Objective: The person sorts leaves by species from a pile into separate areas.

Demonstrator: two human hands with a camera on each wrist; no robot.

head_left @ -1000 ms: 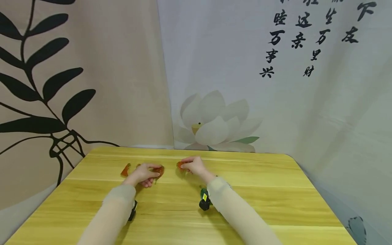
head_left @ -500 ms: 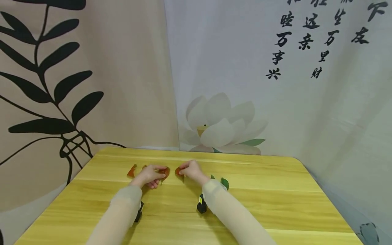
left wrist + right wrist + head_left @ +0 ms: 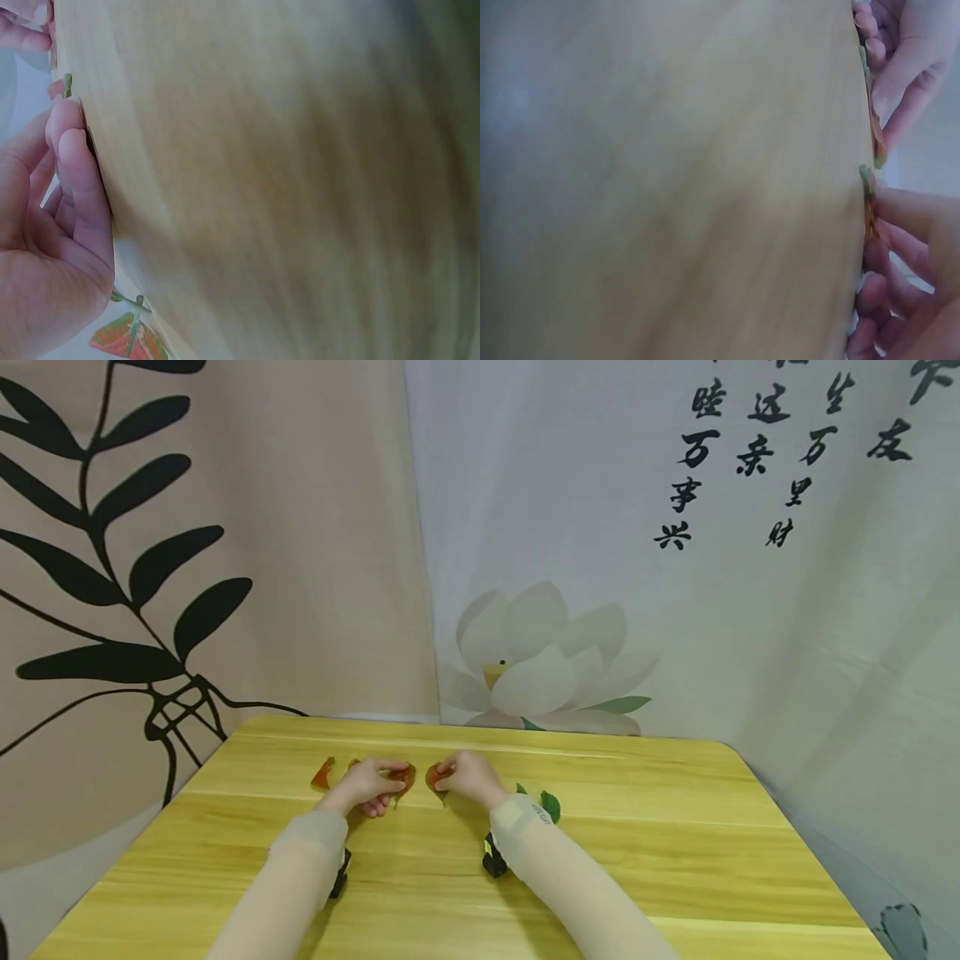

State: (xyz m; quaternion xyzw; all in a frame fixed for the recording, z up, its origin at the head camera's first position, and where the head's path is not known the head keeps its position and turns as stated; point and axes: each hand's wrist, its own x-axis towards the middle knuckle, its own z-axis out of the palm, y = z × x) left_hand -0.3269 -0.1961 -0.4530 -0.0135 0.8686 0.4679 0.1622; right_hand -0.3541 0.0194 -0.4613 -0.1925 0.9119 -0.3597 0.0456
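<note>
Both hands are near the far middle of the table, side by side. My left hand (image 3: pixel 372 787) pinches an orange-red leaf (image 3: pixel 407 778) with green edges between thumb and fingers, its short stem pointing toward me. Facing it, my right hand (image 3: pixel 471 779) pinches a similar orange-red leaf (image 3: pixel 432 778), stem also toward me. A narrow gap separates the two leaves in the head view. In the right wrist view, the right thumb and finger press the edge of that leaf (image 3: pixel 870 214) low at the tabletop, with the left hand (image 3: pixel 911 56) just beyond.
Left of the left hand lies an orange leaf (image 3: pixel 323 774), and part of another leaf (image 3: pixel 354 762) shows behind that hand. Green leaves (image 3: pixel 551 806) lie beside the right forearm, partly covered by it. A patterned cloth backdrop (image 3: pixel 330 568) hangs behind the table (image 3: pixel 637 860).
The right hand has moved left with its leaf, closing the gap to the left hand's leaf, and that leaf now lies stem toward me. Green leaves have come out from behind the right sleeve.
</note>
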